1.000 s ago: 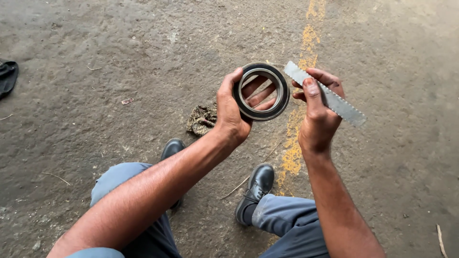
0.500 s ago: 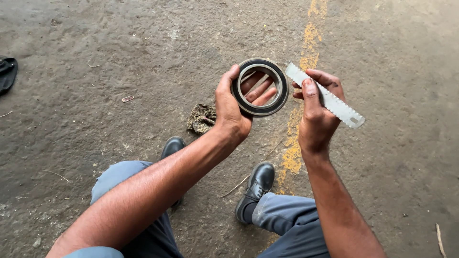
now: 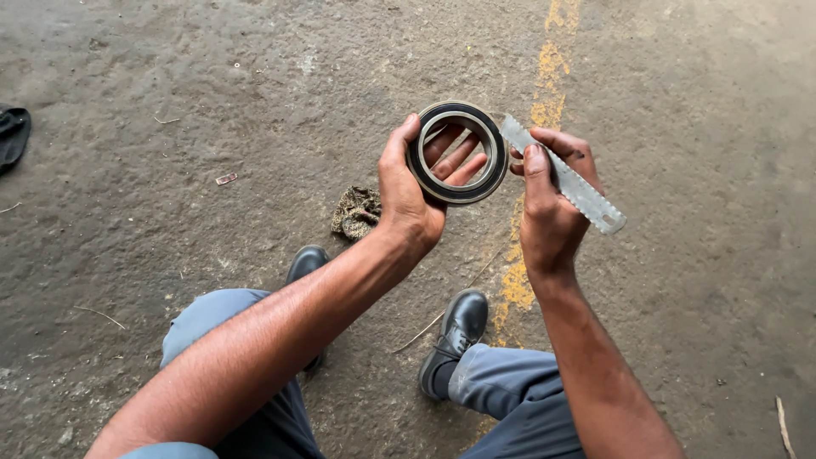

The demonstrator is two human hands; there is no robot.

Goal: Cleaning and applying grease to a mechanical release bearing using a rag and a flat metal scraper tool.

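My left hand (image 3: pixel 406 194) grips a round black ring with a metal inner rim (image 3: pixel 489 174), held up above the floor with my fingers showing through its opening. My right hand (image 3: pixel 548 204) pinches a flat metal strip with a toothed edge (image 3: pixel 586 195). The strip slants down to the right, and its upper end sits right beside the ring's right edge.
I crouch over a rough grey concrete floor (image 3: pixel 212 85) with a worn yellow painted line (image 3: pixel 548 68). A crumpled rag (image 3: pixel 357 212) lies just past my black shoes (image 3: pixel 459 327). A dark object (image 3: pixel 13 132) sits at the left edge. Small twigs and debris lie scattered.
My right hand has shifted left with the metal strip, bringing its upper end closer to the ring. The ring has risen slightly in my left hand.
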